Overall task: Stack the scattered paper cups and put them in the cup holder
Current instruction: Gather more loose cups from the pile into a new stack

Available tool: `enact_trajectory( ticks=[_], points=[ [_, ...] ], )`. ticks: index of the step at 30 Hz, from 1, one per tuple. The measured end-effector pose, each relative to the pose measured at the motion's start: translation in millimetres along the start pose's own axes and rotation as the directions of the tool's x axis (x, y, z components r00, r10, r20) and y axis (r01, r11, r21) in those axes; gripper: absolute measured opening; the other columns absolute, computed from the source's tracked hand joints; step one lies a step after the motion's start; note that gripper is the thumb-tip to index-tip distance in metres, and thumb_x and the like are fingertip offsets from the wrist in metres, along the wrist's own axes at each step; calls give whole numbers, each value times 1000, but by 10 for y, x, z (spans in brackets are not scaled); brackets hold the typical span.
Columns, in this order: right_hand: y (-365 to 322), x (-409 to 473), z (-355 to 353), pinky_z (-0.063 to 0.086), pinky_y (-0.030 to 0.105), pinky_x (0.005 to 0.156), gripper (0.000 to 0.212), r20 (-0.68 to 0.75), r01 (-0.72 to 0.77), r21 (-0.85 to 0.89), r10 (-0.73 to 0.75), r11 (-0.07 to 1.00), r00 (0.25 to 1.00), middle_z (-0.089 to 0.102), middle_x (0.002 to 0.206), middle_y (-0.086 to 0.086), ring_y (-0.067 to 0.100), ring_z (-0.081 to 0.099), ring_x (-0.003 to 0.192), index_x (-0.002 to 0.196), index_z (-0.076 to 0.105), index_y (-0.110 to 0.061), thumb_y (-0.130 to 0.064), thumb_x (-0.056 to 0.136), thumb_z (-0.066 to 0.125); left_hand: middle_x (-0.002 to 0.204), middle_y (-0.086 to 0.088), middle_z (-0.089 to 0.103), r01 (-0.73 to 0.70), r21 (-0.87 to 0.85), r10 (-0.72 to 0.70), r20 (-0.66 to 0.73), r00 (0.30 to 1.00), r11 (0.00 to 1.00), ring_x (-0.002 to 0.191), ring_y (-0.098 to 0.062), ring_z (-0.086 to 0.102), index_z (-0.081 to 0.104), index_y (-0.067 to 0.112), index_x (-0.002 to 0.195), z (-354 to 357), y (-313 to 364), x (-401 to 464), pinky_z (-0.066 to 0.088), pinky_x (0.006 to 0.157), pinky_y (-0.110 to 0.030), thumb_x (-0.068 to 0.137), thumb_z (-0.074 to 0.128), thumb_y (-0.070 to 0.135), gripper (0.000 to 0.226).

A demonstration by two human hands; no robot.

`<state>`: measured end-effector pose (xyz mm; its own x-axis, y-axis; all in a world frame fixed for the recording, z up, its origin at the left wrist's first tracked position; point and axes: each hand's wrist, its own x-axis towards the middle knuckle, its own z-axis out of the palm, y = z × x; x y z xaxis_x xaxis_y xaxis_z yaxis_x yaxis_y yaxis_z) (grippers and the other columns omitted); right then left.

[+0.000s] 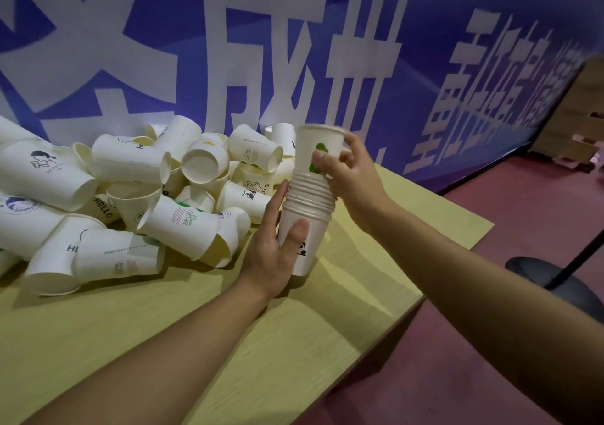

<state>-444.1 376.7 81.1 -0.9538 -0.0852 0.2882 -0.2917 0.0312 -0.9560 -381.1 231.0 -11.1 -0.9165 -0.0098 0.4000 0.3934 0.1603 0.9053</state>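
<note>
A stack of nested white paper cups (pixel 310 202) stands upright on the yellow table (pixel 294 343) near its right edge. My left hand (pixel 277 245) grips the bottom cup, thumb across its front beside a panda print. My right hand (pixel 353 170) holds the top cup (pixel 313 147), which has a green print and sits partly inside the stack. To the left lies a heap of scattered paper cups (pixel 137 189), most on their sides, some nested in pairs. No cup holder is in view.
A blue banner with large white characters (pixel 261 49) hangs right behind the table. The table's right edge drops to a red floor (pixel 490 343). A black round stand base (pixel 555 281) sits on the floor; cardboard boxes (pixel 585 143) lie at far right.
</note>
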Motion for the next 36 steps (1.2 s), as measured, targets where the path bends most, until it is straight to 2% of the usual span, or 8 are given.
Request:
enact_trajectory(
  ticks=[7, 12, 17, 20, 23, 27, 32, 36],
  points=[
    [274, -275, 63, 55, 38, 92, 54, 77, -31, -166, 44, 986, 996, 60, 130, -5, 12, 61, 114, 141, 49, -27, -51, 93, 54, 145, 11, 53, -3, -68, -1, -55, 998, 998, 125, 0, 55, 24, 64, 142, -22, -23, 22, 49, 95, -22, 85, 46, 69, 61],
    [445, -48, -37, 55, 36, 91, 44, 37, 18, -165, -12, 986, 999, 59, 132, -5, 14, 57, 120, 137, 54, -29, -48, 99, 43, 137, 3, 59, 8, -113, -19, -98, 995, 994, 107, -2, 65, 25, 62, 139, -12, -46, 60, 54, 78, -18, 84, 48, 66, 60],
    [777, 624, -148, 53, 34, 94, 54, -188, -47, -354, -22, 934, 982, 53, 138, -2, 19, 55, 120, 145, 45, -29, -23, 96, 66, 137, -4, 60, 28, -173, -56, -156, 986, 984, 104, -5, 67, 27, 42, 153, -27, -122, 129, 53, 78, -18, 83, 50, 66, 78],
    [936, 1071, -172, 41, 43, 110, 61, -202, -59, -524, -57, 850, 978, 46, 148, 0, 23, 46, 132, 146, 44, -30, -25, 92, 72, 135, -3, 60, 29, -176, -64, -200, 978, 984, 95, 8, 64, 27, 31, 156, -29, -117, 146, 48, 74, -8, 90, 49, 50, 73],
    [1065, 1429, -162, 36, 42, 113, 60, -184, -54, -660, -92, 750, 979, 46, 148, 0, 23, 42, 134, 142, 48, -29, -31, 89, 75, 136, -1, 61, 33, -182, -73, -217, 973, 983, 100, 2, 65, 28, 33, 156, -12, -135, 171, 48, 76, -8, 89, 47, 49, 71],
    [1175, 1680, -162, 39, 35, 108, 41, -172, -54, -747, -114, 662, 978, 48, 142, 1, 22, 45, 128, 124, 62, -23, -38, 88, 75, 136, -1, 60, 22, -193, -64, -215, 974, 981, 106, -1, 65, 29, 30, 156, 6, -136, 177, 49, 78, -9, 91, 52, 50, 71],
    [1068, 1587, -178, 41, 21, 92, 16, -256, -68, -679, -150, 731, 955, 59, 131, -1, 16, 54, 115, 92, 64, -19, -32, 90, 74, 135, 0, 60, 24, -200, -63, -190, 980, 979, 98, 9, 63, 28, 29, 155, 24, -105, 168, 47, 74, -5, 99, 53, 42, 63],
    [870, 1225, -237, 45, 18, 78, 23, -258, -43, -588, -137, 807, 956, 63, 115, 0, 17, 60, 103, 95, 60, -17, -30, 87, 76, 139, -4, 58, 21, -179, -55, -186, 981, 984, 95, 13, 63, 27, 28, 156, 22, -73, 164, 46, 73, -5, 98, 54, 41, 66]
  ],
)
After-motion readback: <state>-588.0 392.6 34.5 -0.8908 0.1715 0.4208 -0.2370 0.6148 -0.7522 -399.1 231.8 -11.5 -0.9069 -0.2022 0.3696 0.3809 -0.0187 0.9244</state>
